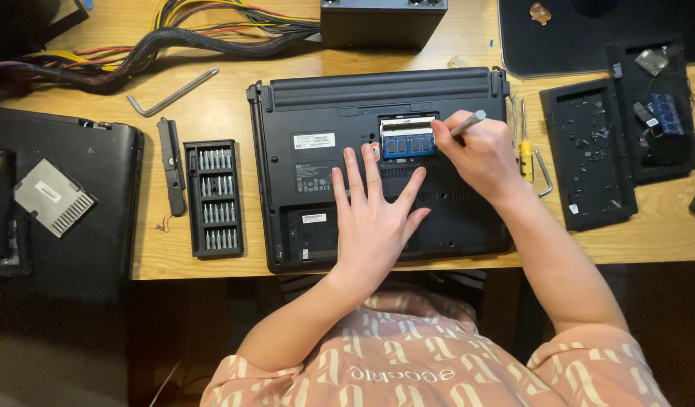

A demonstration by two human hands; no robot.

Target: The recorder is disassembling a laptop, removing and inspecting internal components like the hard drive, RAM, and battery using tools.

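Head view: two hands, left (374, 218) flat on one laptop (310, 173), right (479, 154) gripping one tool (468, 123).

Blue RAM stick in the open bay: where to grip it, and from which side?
Grip the RAM stick by its two short ends, coming from above. It lies flat in the recessed bay of the laptop, chips up, so only the edges are safe. The right hand blocks its right end.

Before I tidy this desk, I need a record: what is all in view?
laptop: one, black, upside down, centre
memory module: one, blue, in open bay
bit set: one, black, left of laptop
hex key: one, grey, upper left
cable bundle: one, multicoloured, top left
cover panels: two, black, right
yellow screwdriver: one, right of laptop
left hand: flat on laptop
right hand: holds grey tool at bay
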